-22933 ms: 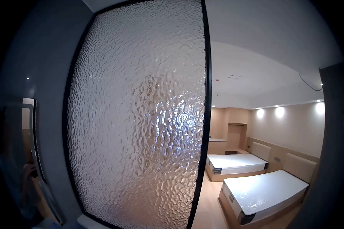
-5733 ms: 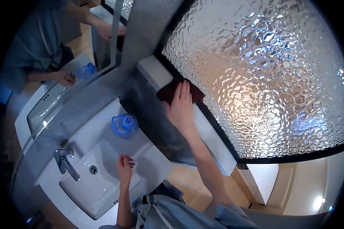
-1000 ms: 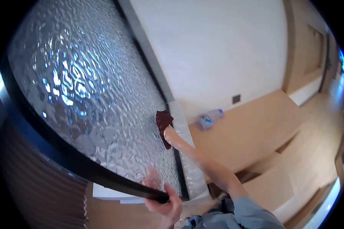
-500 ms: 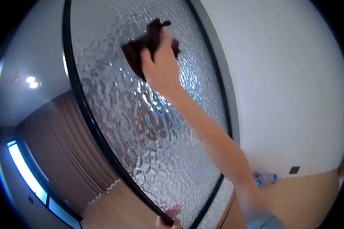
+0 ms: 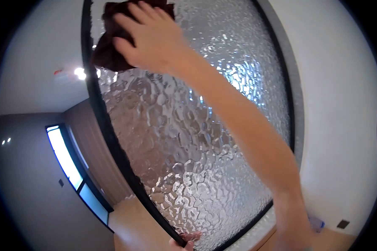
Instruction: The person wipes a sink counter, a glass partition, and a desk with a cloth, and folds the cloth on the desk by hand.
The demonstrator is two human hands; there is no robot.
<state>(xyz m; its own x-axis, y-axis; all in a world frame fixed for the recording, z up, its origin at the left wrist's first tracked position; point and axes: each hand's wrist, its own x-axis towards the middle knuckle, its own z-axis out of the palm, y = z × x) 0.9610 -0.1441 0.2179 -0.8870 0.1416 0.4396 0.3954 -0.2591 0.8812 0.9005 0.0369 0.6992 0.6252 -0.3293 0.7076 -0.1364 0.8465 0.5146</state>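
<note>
Dark cloth (image 5: 111,54) under right grip (image 5: 151,42), bottle (image 5: 317,224) near wall (image 5: 335,108), contents unclear

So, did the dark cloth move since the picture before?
Yes, the dark cloth has moved left across the textured glass, right up to its black frame.

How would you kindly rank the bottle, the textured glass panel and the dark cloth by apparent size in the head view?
Textured glass panel
Dark cloth
Bottle, judging by its visible part
</note>
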